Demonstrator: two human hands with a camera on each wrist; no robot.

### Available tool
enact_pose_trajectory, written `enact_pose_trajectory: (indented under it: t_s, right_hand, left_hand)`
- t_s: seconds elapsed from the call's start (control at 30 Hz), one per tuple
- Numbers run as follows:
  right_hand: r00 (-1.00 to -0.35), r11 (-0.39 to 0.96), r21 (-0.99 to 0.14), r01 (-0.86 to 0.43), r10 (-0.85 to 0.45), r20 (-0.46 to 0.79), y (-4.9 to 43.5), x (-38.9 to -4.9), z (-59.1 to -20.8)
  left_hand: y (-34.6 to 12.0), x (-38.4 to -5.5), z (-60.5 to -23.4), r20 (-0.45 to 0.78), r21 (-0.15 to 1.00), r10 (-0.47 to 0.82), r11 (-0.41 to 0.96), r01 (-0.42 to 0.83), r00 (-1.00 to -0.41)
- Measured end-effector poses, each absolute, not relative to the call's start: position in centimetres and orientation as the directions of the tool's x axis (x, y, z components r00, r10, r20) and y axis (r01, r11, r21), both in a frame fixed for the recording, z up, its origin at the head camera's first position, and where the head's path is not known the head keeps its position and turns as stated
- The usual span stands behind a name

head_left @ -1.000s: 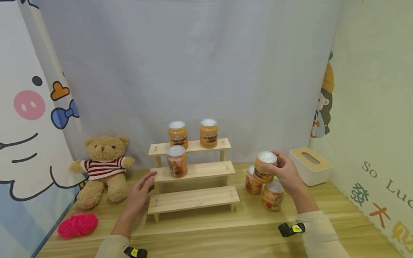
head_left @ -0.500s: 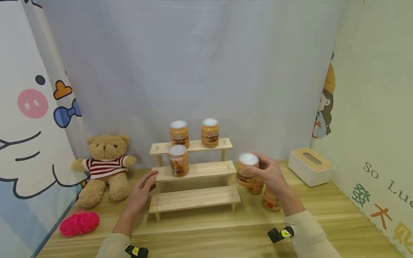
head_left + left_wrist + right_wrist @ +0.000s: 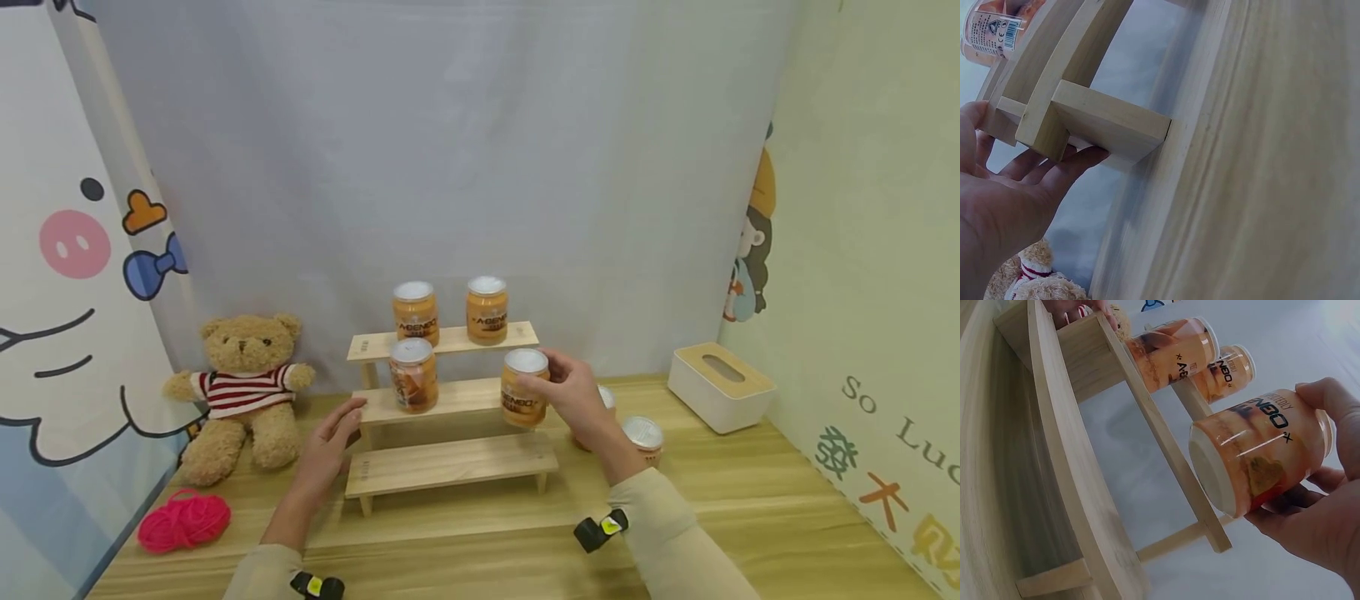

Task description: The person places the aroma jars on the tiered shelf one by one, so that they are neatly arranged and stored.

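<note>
My right hand (image 3: 576,398) grips an orange-labelled can (image 3: 522,392) with a silver lid, thumb and fingers round its side. The can is upright in front of the right end of the middle shelf (image 3: 468,398); in the right wrist view its pale base shows, apart from the wood. With extended fingers, my left hand (image 3: 321,454) touches the left end of the wooden stepped rack (image 3: 1113,115). One matching can (image 3: 414,377) stands at the left of the middle shelf. Two more, a left can (image 3: 416,312) and a right can (image 3: 487,311), stand on the top shelf.
Behind my right forearm, two cans stand on the table, a near can (image 3: 642,437) and a partly hidden can (image 3: 607,400). A tissue box (image 3: 716,400) is at the right. A teddy bear (image 3: 243,396) and pink yarn (image 3: 184,522) are at the left. The lowest shelf (image 3: 450,463) is bare.
My right hand has carried the can leftward, from above the cans on the table to the middle shelf's right end. My left hand has stayed at the rack.
</note>
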State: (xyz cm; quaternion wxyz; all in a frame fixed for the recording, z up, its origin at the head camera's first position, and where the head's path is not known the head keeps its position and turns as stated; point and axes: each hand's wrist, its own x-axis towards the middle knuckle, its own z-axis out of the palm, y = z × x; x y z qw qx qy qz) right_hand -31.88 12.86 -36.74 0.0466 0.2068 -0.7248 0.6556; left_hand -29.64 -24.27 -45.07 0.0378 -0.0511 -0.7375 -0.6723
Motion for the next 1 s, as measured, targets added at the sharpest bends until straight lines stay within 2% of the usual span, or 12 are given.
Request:
enact_pose_trajectory:
  t_s: [0.27, 0.7, 1.0]
  right_hand:
    - [-0.91, 0.058, -0.926, -0.373, -0.215, 0.354, 10.7, -32.9, -36.9]
    - [-0.938, 0.105, -0.944, -0.314, -0.188, 0.291, 9.4, -34.2, -36.7]
    - [-0.932, 0.155, -0.923, -0.352, -0.152, 0.329, 9.7, -34.3, -36.8]
  left_hand:
    - [-24.2, -29.7, -45.1, 0.13, 0.987, 0.026, 0.087, 0.132, -0.991]
    - [-24.3, -29.7, -45.3, 0.134, 0.987, 0.02, 0.085, 0.135, -0.991]
    - [-24.3, -29.7, -45.2, 0.139, 0.985, 0.034, 0.094, 0.141, -0.99]
